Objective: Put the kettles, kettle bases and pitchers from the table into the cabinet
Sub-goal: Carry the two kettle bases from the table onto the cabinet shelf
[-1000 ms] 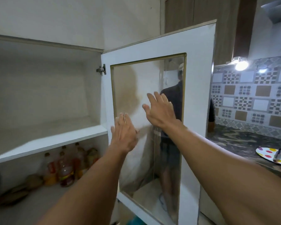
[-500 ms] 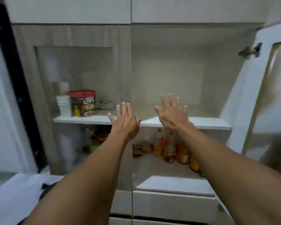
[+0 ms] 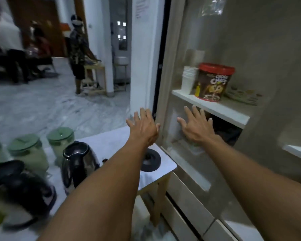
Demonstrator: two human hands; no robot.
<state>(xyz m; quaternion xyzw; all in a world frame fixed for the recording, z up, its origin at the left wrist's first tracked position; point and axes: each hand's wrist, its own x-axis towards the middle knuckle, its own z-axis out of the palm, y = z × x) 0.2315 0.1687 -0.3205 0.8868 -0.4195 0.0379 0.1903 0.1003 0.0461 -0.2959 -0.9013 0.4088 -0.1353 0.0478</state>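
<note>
A white table (image 3: 165, 166) stands at the lower left, against the cabinet (image 3: 268, 49). On it are a steel kettle (image 3: 79, 164), a black kettle (image 3: 23, 186) at the near left, a round black kettle base (image 3: 150, 160) near the right corner, and three green-lidded pitchers (image 3: 60, 142) along the far side. My left hand (image 3: 143, 126) hovers open above the base, fingers spread. My right hand (image 3: 196, 126) is open too, held in front of the cabinet's glass door below the white shelf (image 3: 214, 108). Neither hand holds anything.
On the cabinet shelf stand stacked white cups (image 3: 188, 79), a red-lidded cereal tub (image 3: 214, 82) and a flat tray. Drawers (image 3: 189, 202) run below. Through the doorway on the left a person (image 3: 77, 54) stands by a wooden table on a marble floor.
My view has swung left from the open cabinet to the table and doorway. Both hands stayed open and raised, now over the table corner and the cabinet's left door.
</note>
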